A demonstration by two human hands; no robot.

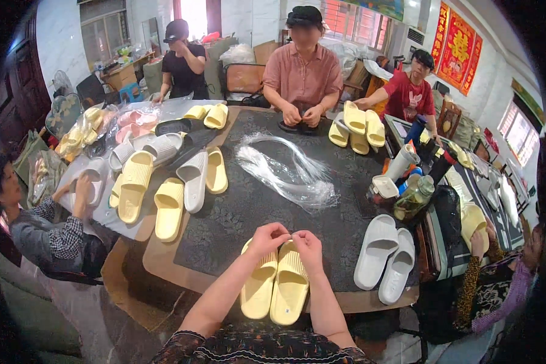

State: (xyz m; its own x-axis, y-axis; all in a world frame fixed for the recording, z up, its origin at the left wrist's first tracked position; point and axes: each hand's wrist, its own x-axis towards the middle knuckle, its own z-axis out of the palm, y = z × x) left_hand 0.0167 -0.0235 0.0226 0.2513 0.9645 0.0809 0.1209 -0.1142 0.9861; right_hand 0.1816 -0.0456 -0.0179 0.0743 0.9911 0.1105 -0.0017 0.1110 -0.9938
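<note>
A pair of pale yellow slide sandals point(289, 297) lies side by side at the near table edge, toes pointing away from me. Over their ribbed straps, my left hand point(269, 238) and my right hand point(308, 250) meet with fingers pinched together. Whatever sits between the fingertips is too small to make out. Beyond my hands lies a loose bundle of clear plastic strips point(285, 173). A pair of grey slide sandals point(385, 255) rests to the right of my arms, apart from them.
Yellow slides point(168, 209) and a grey slide point(193, 182) lie on the left. Bottles point(415, 197) crowd the right side. More yellow slides point(358, 127) sit at the far right, near a person point(305, 73) working across the dark table point(224, 242). Other people sit around.
</note>
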